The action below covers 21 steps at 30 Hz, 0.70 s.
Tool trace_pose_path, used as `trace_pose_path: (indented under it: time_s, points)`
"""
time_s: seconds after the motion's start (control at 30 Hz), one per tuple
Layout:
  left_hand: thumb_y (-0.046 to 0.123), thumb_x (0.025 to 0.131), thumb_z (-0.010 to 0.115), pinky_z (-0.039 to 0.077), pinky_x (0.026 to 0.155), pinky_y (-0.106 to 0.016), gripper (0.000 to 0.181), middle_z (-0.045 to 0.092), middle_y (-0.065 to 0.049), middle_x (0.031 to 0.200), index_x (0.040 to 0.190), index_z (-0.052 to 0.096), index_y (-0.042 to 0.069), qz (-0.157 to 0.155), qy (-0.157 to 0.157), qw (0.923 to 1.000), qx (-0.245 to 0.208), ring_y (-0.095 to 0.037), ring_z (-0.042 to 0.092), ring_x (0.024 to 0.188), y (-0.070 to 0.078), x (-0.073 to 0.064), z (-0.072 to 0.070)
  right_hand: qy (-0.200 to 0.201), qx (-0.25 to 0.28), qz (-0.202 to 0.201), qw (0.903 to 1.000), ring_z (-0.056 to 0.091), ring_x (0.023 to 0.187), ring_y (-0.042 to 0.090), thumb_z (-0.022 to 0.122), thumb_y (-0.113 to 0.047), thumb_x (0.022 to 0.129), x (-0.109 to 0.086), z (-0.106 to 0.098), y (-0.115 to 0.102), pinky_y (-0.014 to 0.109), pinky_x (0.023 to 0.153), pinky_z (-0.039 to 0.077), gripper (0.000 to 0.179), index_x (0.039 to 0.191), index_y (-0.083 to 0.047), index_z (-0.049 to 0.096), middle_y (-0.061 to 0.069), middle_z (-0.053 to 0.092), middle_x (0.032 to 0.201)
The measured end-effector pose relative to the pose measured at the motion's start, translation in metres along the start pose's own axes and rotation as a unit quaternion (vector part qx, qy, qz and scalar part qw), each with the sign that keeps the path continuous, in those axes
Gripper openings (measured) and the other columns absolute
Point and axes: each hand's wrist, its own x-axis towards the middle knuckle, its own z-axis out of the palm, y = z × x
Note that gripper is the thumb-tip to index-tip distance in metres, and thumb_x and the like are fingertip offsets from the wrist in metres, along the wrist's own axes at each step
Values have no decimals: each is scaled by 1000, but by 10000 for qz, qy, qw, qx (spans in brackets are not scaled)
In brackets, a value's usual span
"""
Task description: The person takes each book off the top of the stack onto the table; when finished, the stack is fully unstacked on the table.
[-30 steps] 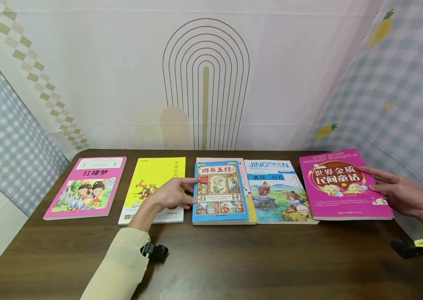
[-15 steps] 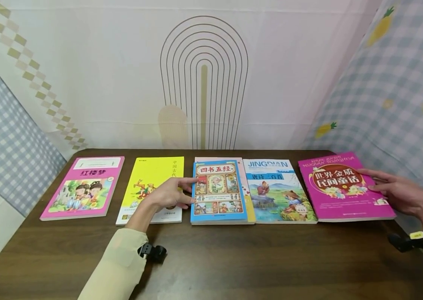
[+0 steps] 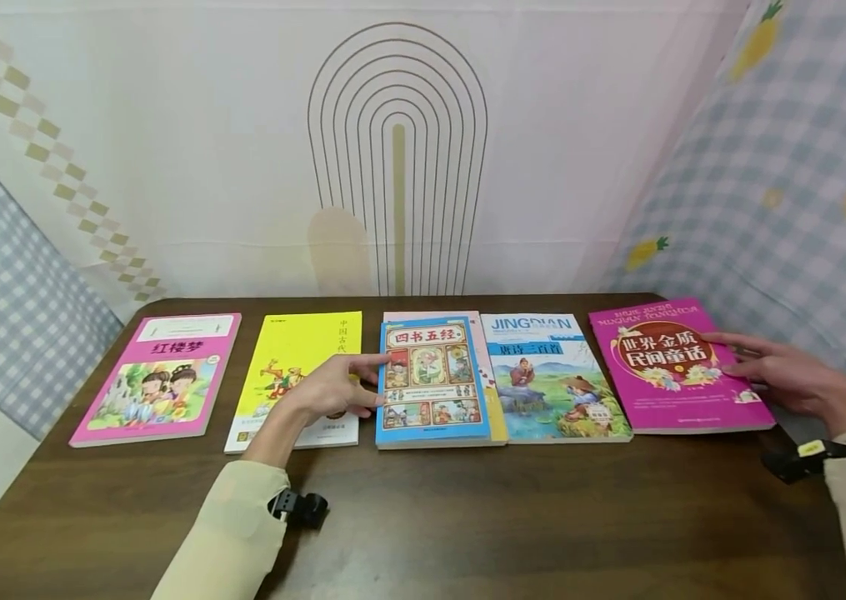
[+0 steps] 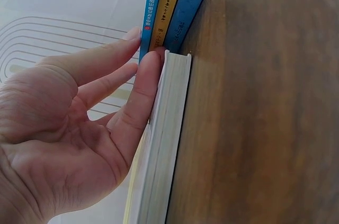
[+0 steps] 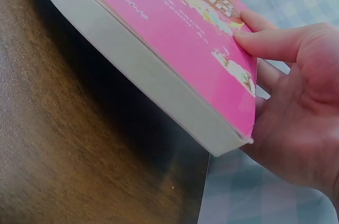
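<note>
Six books along the counter (image 3: 528, 517), with the step in hand apparently the positioning of the one at the right end.
Well left of the blue book (image 3: 433, 387) lies the pink book (image 3: 148, 387); nearer is the yellow book (image 3: 302, 333). Over it reaches the left hand (image 3: 328, 390), fingers apart, tips at the blue book's left edge. A mostly hidden book (image 3: 496, 421) sticks out beneath the blue book; right of that is the landscape book (image 3: 553, 383), then the magenta book (image 3: 673, 400), clamped between thumb and fingers of the right hand (image 3: 798, 379), its near edge off the counter. The next move probably calls for a level grip, without nudging the landscape book. Against a second ago, the view has swung slightly; both hands stay at the same books.
</note>
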Motion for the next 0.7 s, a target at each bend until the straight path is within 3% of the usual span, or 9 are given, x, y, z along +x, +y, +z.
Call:
trace_pose_path:
  time_s: [0.17, 0.3, 0.63, 0.7]
  points:
    - [0, 94, 76, 65, 77, -32, 69, 54, -22, 129, 157, 53, 18, -5, -3, 10000, 4, -23, 68, 84, 0, -1, 0, -49, -110, -1, 9999, 56, 106, -1, 45, -27, 114, 3, 2, -1, 33, 93, 59, 74, 170, -27, -3, 39, 1, 168]
    - [0, 94, 76, 66, 77, -33, 69, 53, -22, 128, 157, 54, 17, -2, 2, 10000, 18, -24, 67, 85, 1, -2, 0, -36, -203, 36, 9998, 57, 111, 6, 45, -26, 114, 5, 3, 0, 34, 93, 59, 74, 170, -24, -3, 40, 3, 167]
    - [-1, 94, 76, 65, 77, -33, 69, 53, -22, 129, 157, 53, 17, -22, -15, 10000, -43, -24, 67, 85, 0, -2, 0, 130, -134, 118, 9998, 57, 109, 8, 45, -29, 114, 10, 6, 6, 34, 92, 59, 70, 170, -35, 4, 40, 4, 167]
    - [-1, 94, 76, 65, 77, -33, 69, 53, -22, 130, 157, 53, 17, -22, -16, 10000, -31, -24, 67, 85, 0, -2, -1, 216, -207, 96, 9995, 57, 107, 6, 47, -28, 113, 10, 8, 7, 33, 90, 59, 70, 170, -30, 6, 40, 6, 166]
